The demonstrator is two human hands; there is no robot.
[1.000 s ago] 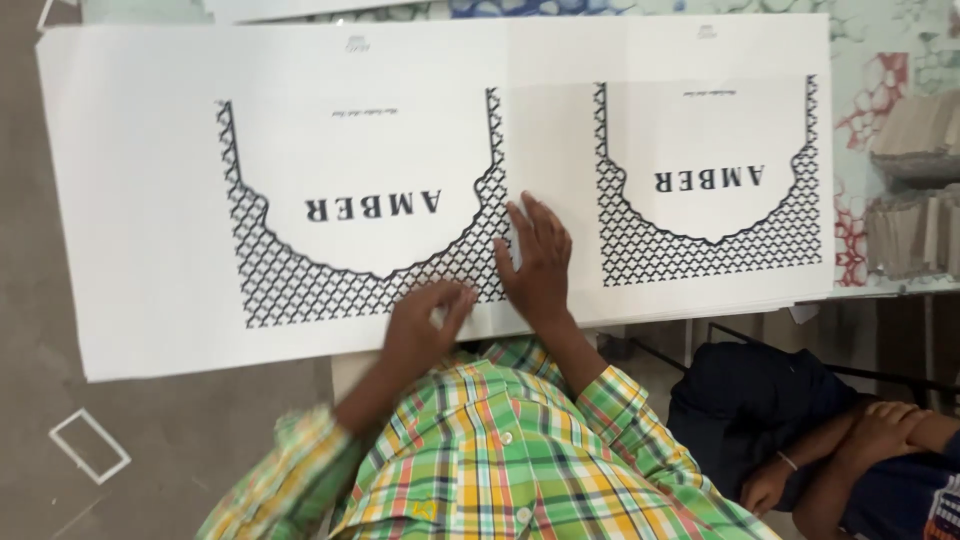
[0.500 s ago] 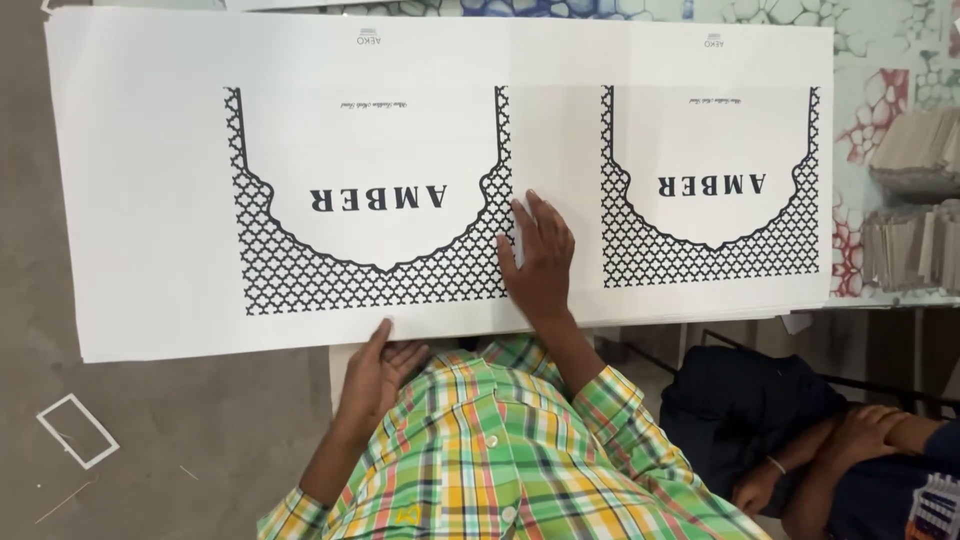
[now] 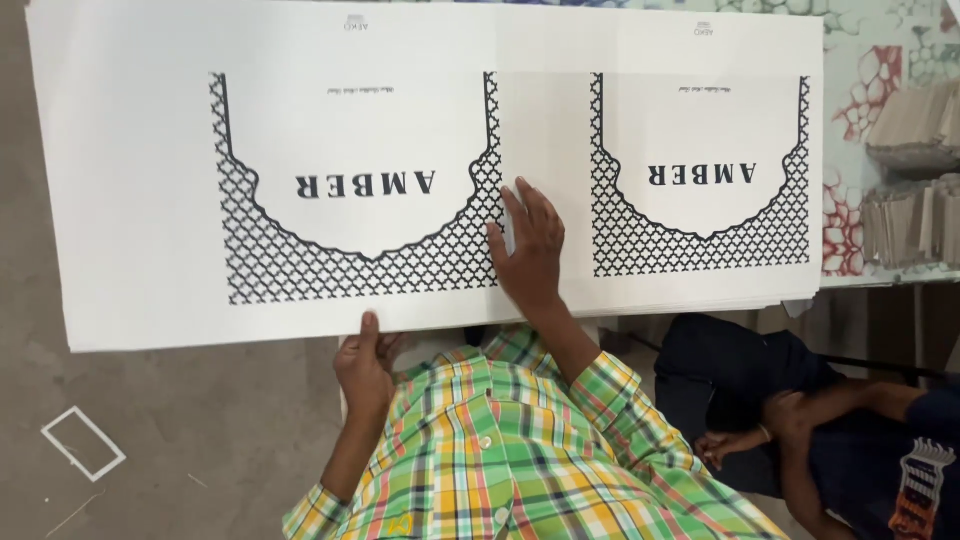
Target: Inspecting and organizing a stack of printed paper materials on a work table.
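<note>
One large white sheet [image 3: 130,200] of printed paper or thin card lies on top of a stack on a table [image 3: 870,40] with a patterned cover, its left part hanging out over the grey floor [image 3: 180,440]. Two black lattice panels [image 3: 360,190] are printed on it, side by side. The right hand [image 3: 530,250] rests flat on the sheet between the panels, fingers spread and gripping nothing. The left hand [image 3: 365,365] pinches the near edge, thumb on top. The sheet looks light, thin and floppy, likely to sag or crease where unsupported; the near edge and corners seem the best places to take hold, one hand at each. At right, two piles of folded brown card [image 3: 915,170] stand, and another person's hands [image 3: 770,420] rest low down.
</note>
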